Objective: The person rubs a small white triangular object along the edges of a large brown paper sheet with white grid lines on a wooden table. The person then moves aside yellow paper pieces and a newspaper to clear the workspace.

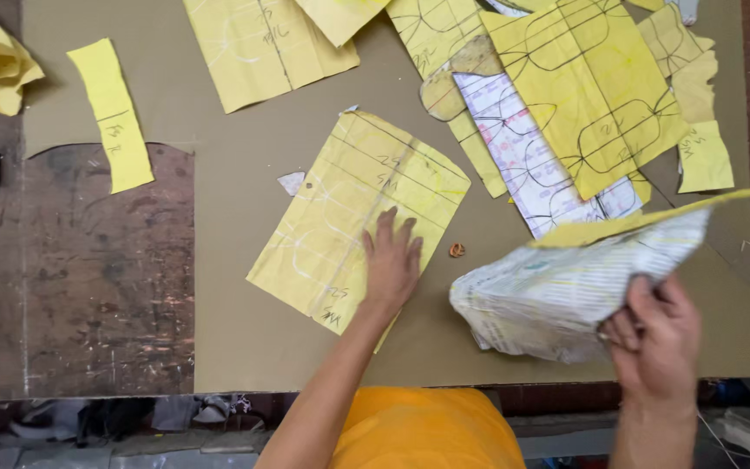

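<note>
Bare tan cardboard sheet (245, 165) lies open along the desk's (80, 287) near edge and between the flat yellow paper pattern (340, 208) and the far pile of overlapping yellow marked papers (583, 87) — a small copper ring (457, 250) sits there. The left side is bare worn wood, open but for a narrow yellow paper strip (115, 113).

Workshop — worn cutting table (88, 278), cardboard sheet (245, 339), marked yellow paper patterns (583, 95).

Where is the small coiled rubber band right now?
In the head view, the rubber band lies on the brown sheet, between the left hand and the right hand's paper bundle.
</note>
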